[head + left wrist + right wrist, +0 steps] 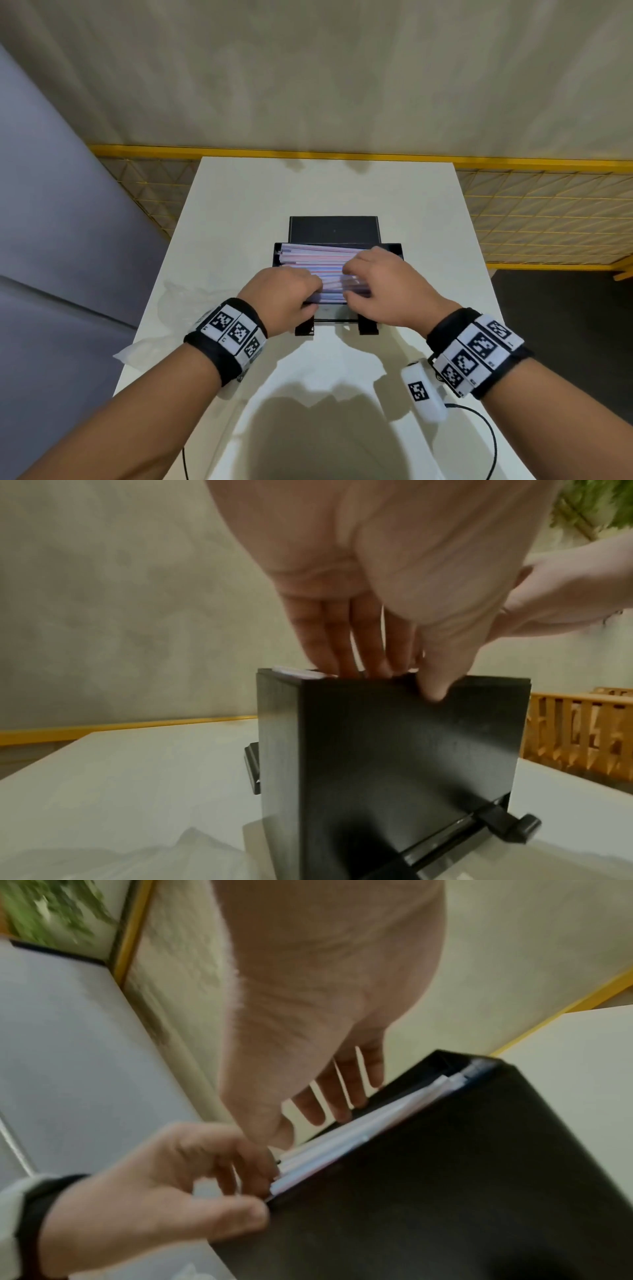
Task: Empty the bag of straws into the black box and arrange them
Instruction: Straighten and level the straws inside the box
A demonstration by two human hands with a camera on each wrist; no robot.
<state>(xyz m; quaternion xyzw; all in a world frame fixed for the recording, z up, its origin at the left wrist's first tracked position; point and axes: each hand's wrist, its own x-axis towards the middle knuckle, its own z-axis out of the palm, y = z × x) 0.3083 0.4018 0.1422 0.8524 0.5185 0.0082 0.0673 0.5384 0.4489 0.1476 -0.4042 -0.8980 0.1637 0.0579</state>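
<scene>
The black box point(394, 249) stands mid-table with its lid point(334, 229) open behind it. It is packed with paper-wrapped straws point(318, 260) lying left to right. My left hand point(308, 294) rests straight fingers on the straws' near left part, its thumb outside on the front wall. My right hand point(349, 284) presses spread fingers on the straws at the right. The left wrist view shows the left hand point(394, 669) reaching over the box point(394, 750) rim beside straw ends point(298, 673). In the right wrist view, the right hand point(315, 1118) touches the straws point(359, 1131) in the box point(445, 1191).
The clear plastic bag point(185, 301) lies crumpled on the white table point(239, 205) left of the box, also low in the left wrist view as the bag point(137, 859). A yellow mesh fence point(548, 219) runs behind the table. The grey floor drops off at the left.
</scene>
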